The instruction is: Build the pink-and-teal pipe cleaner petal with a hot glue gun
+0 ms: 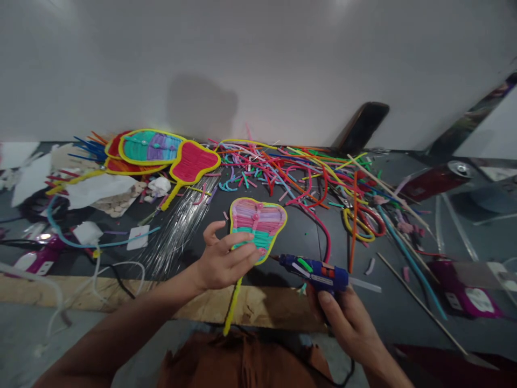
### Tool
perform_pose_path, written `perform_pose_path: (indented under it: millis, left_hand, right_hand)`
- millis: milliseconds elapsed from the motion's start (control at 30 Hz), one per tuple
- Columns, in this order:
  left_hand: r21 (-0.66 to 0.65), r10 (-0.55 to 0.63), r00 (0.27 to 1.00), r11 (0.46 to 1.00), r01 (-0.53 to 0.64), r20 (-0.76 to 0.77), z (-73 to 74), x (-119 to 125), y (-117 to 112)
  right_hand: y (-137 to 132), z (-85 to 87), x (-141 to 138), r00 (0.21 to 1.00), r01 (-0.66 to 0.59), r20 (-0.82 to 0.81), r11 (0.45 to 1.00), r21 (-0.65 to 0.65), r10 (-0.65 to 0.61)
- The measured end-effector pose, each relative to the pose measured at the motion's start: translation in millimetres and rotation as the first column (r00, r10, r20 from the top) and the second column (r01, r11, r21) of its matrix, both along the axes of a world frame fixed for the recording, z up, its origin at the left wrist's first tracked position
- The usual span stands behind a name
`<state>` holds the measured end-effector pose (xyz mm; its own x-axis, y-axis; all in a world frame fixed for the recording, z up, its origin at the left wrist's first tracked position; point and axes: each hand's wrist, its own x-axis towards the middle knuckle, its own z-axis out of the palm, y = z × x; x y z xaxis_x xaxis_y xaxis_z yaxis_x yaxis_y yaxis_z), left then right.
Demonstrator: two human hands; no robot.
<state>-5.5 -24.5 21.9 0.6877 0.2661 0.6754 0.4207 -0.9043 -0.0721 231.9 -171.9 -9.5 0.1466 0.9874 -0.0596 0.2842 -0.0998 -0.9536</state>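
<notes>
A pear-shaped pipe-cleaner piece (258, 218) with a yellow outline lies in front of me, banded in lilac, pink and teal, with pink beads down its middle. Its yellow stem (232, 310) points toward me over the wooden table edge. My left hand (230, 256) grips its lower part, fingers across the teal band and fingertips by a pink bead (262, 251). What the thumb does is hidden. In my right hand (343, 310) is a blue glue gun (319, 274), its nozzle close to the piece's lower right edge. A clear glue stick (365, 284) sticks out of its back.
Finished pipe-cleaner shapes (194, 161) lie at the back left. Loose pipe cleaners (283, 172) spread along the wall. Scissors (359, 226), a can (440, 180), a leaning phone (365, 126) and a purple device (460, 291) are on the right. White cables (97, 275) run at the left.
</notes>
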Motion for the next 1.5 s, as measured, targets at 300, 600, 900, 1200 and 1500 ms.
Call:
perform_pose_path:
  millis: [300,600,900,1200,1500]
  left_hand:
    - [-0.613,0.289,0.927,0.696,-0.374,-0.238,-17.9,2,29]
    - [-0.734,0.284,0.852,0.433,-0.523,-0.439,-27.3,15,55]
    - [-0.709,0.271,0.812,0.397,-0.583,-0.517,-30.9,16,60]
    - [-0.721,0.266,0.836,0.422,-0.549,-0.48,-24.6,12,60]
    - [-0.642,0.298,0.89,0.616,-0.455,-0.345,-28.5,12,43]
  right_hand:
    - [31,-3.9,10,0.85,0.216,-0.472,0.972,-0.094,-0.235]
    - [57,-14.8,12,0.697,0.282,-0.649,0.948,-0.145,-0.306]
    - [57,-12.8,12,0.682,0.308,-0.651,0.938,-0.156,-0.332]
    - [55,-15.8,12,0.684,0.3,-0.653,0.942,-0.153,-0.324]
    - [55,-12.1,12,0.697,0.289,-0.646,0.946,-0.146,-0.312]
